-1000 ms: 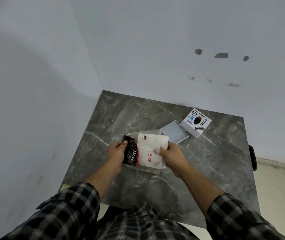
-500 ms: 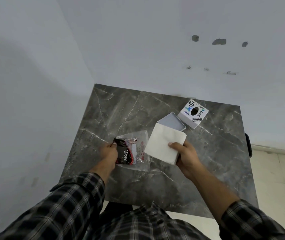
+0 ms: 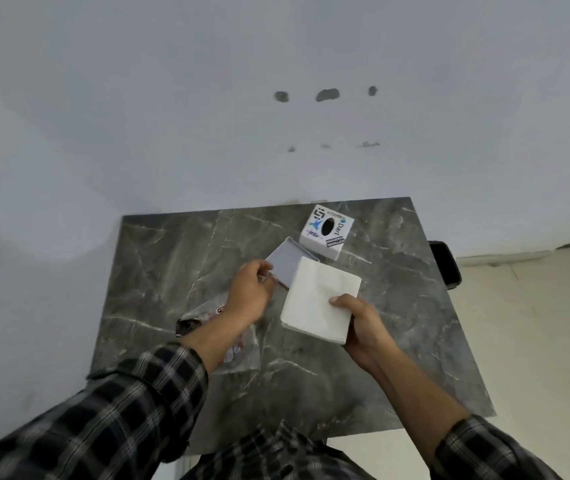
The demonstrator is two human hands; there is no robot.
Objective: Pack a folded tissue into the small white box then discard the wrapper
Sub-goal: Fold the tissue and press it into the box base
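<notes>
My right hand point(image 3: 363, 327) holds a white folded tissue stack point(image 3: 318, 299) by its near right corner, above the grey marble table point(image 3: 158, 251). My left hand point(image 3: 250, 292) reaches to the near left edge of a flat white box tray point(image 3: 285, 259), fingers curled at it; whether it grips the tray I cannot tell. The tissue covers the tray's right part. The clear plastic wrapper point(image 3: 238, 351) with black and red print lies on the table under my left forearm. Behind the tray stands a white box part with stickers and an oval hole point(image 3: 326, 232).
A black object point(image 3: 444, 263) sits beyond the table's right edge. A grey wall runs behind the table and along its left. Pale floor shows on the right.
My left hand let go of the wrapper and moved up and right to the tray. The tissue stays in my right hand, near the tray. The camera view shifted.
</notes>
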